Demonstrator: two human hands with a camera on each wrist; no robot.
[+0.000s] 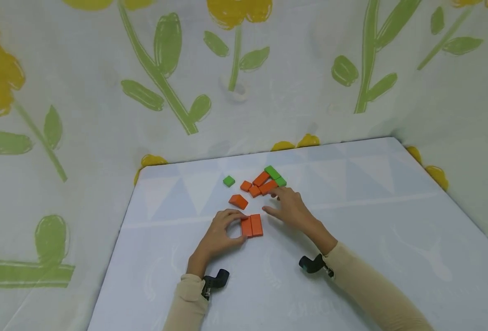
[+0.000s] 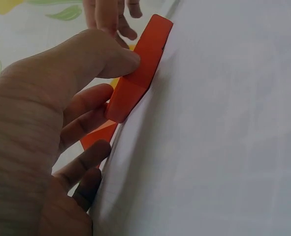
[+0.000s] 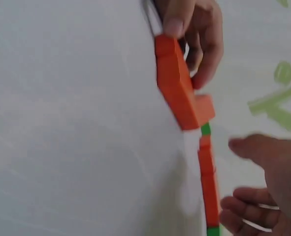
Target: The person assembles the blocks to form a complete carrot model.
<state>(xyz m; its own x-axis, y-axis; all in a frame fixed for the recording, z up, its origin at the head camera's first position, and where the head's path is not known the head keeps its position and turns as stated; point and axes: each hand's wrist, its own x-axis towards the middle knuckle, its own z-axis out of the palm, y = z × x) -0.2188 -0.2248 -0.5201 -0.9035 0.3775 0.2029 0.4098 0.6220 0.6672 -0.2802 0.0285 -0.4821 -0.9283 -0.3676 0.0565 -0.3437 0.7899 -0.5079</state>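
Two upright orange rectangular blocks stand or lie side by side, the left block [image 1: 246,227] and the right block [image 1: 257,225]. My left hand [image 1: 219,232] pinches the left block at its ends between thumb and fingers; the thumb also shows on the orange piece [image 2: 144,56] in the left wrist view. My right hand [image 1: 292,210] hovers with loosely spread fingers beside a long orange block [image 1: 268,187] in the farther cluster. Its fingertips are close to that block, and I cannot tell whether they touch. Nothing shows between its thumb and fingers.
Beyond the left hand lies an orange wedge-shaped block [image 1: 238,201]. Farther back are a small green block [image 1: 229,181], small orange blocks [image 1: 245,185], another long orange block [image 1: 261,178] and green blocks [image 1: 272,172]. A flower-print curtain [image 1: 277,105] borders the pale table [image 1: 268,294].
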